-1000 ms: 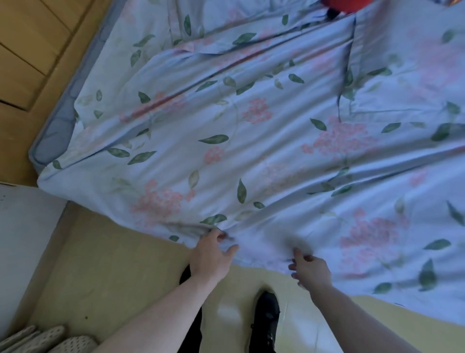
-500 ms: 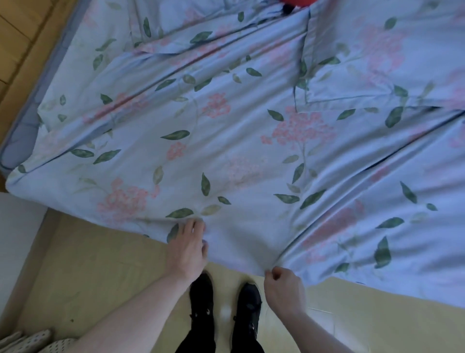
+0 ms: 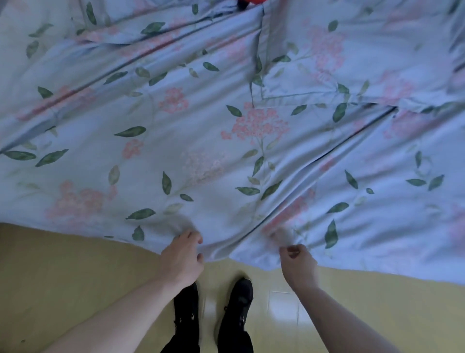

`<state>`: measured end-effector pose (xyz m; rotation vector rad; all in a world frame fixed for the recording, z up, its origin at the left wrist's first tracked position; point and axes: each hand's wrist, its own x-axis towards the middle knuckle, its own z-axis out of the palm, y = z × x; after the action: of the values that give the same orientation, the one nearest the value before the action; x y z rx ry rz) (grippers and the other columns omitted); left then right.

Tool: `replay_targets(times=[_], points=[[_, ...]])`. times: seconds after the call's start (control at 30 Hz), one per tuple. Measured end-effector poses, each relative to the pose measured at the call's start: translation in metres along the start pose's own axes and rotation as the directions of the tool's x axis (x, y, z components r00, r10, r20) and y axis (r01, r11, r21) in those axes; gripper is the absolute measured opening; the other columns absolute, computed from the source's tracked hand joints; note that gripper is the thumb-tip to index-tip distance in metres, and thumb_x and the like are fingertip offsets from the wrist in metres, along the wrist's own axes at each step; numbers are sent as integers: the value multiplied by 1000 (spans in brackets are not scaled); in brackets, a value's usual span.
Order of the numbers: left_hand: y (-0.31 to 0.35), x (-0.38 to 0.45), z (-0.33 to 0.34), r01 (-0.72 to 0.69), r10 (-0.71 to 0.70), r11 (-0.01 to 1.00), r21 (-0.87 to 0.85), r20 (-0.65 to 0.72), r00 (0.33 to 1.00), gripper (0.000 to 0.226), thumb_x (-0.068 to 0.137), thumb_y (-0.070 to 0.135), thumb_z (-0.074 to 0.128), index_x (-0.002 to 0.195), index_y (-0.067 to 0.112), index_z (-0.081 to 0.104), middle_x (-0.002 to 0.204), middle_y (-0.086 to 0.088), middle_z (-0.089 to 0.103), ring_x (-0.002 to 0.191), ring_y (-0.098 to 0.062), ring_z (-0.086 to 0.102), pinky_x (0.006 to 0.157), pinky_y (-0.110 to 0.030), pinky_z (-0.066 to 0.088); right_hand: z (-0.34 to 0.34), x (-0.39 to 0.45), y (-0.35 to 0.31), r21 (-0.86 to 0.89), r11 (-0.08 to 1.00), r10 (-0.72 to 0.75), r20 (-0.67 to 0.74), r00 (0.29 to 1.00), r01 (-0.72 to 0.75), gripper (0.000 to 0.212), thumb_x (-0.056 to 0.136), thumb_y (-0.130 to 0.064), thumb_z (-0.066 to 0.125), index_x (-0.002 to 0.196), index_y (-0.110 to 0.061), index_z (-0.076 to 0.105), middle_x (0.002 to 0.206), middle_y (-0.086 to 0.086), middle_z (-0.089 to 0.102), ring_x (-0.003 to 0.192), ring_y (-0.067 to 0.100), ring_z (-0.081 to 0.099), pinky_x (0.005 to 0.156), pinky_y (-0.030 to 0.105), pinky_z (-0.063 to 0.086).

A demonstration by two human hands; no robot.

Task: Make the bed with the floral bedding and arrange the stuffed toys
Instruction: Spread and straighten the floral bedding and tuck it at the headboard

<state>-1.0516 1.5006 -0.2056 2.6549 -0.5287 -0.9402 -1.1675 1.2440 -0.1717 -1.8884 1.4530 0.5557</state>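
A yellowish floor [image 3: 75, 277] runs along the near side of the bed, and the pale blue floral cover [image 3: 201, 151] fills nearly the whole view, its near edge hanging over that side. It lies fairly flat, though long creases run slantwise across it and a second layer of the same cloth overlaps at upper right. A scrap of something red [image 3: 251, 2] shows at the far top edge; whether it is one of the toys cannot be told.

The step in hand looks like pulling the cover straight at its near edge. The left hand [image 3: 182, 257] grips that edge, thumb and fingers curled round a gather of cloth. The right hand [image 3: 298, 262] is clenched on the edge just beside it, fingers [image 3: 292, 252] pinching a fold where a deep crease ends. Two black shoes [image 3: 214, 315] stand below, between the arms.

Next would likely be an even tug toward the person and outward to flatten the creases, then the toys.
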Motion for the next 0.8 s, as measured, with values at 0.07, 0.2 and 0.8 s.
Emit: replay_targets(times=[0.07, 0.2, 0.8], points=[[30, 1, 1, -71, 70, 997, -22, -11, 997, 22, 96, 33, 58, 117, 32, 53, 117, 18, 49, 105, -11, 55, 78, -30, 49, -19, 16, 10, 68, 992, 113, -36, 993, -110, 43, 94, -45, 63, 120, -14, 50, 103, 5, 64, 76, 18, 59, 68, 35, 47], [96, 10, 18, -186, 187, 980, -71, 14, 982, 25, 94, 33, 58, 118, 33, 52, 118, 18, 46, 108, -10, 55, 82, -31, 51, -47, 54, 30, 92, 966, 244, -4, 970, -243, 64, 82, -61, 66, 112, -7, 51, 94, 13, 71, 76, 28, 72, 71, 42, 61], [222, 9, 109, 1, 0, 996, 92, -13, 1000, 8, 91, 32, 66, 86, 27, 62, 106, 13, 53, 86, -15, 53, 59, -31, 49, -118, 63, 133, -263, 950, -97, 267, 959, 169, 25, 92, -27, 50, 69, -16, 51, 66, -1, 58, 59, 13, 54, 52, 29, 38]])
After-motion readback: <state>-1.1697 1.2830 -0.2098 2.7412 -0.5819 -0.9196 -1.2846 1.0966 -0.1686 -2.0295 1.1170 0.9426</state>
